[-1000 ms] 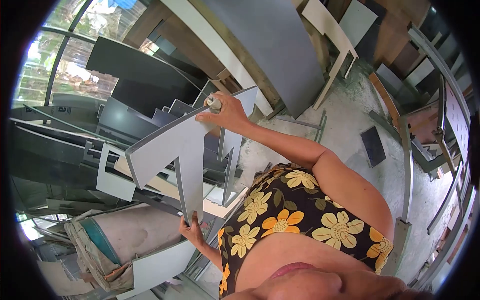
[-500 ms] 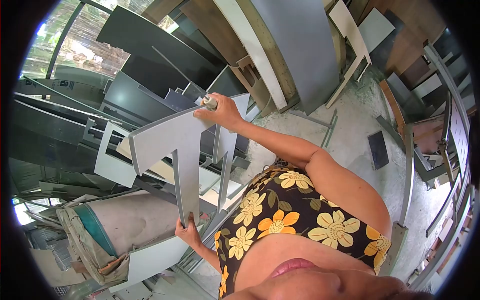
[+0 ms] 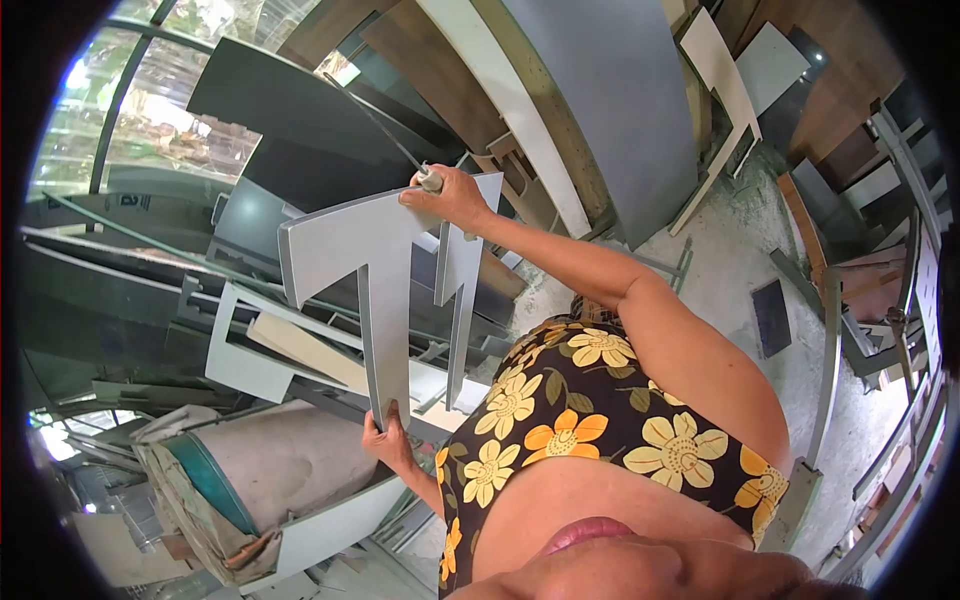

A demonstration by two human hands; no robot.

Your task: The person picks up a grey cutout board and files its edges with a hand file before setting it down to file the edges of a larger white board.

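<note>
A grey flat cut-out panel [image 3: 385, 290], with two angled prongs like a pair of sevens, is held up in front of my chest. My left hand [image 3: 390, 445] grips the lower end of its longer prong, thumb against the face. At the panel's top edge my right hand [image 3: 450, 197] is closed around the pale round handle of a long thin rod-like tool [image 3: 378, 122]. The rod points away to the upper left, past the edge. My right thumb lies by the panel's upper face.
Dark sheets [image 3: 300, 135] lean near the windows, beside tall boards [image 3: 600, 110]. A pale cut frame [image 3: 235, 345] is behind the panel. A covered roll [image 3: 290, 460] lies lower left. A small dark plate [image 3: 771, 317] lies on the floor at right, near a metal rack [image 3: 915, 340].
The view has shifted a little. The panel and both hands appear slightly higher and further right, and the rod now slants more steeply. Both hands keep their hold.
</note>
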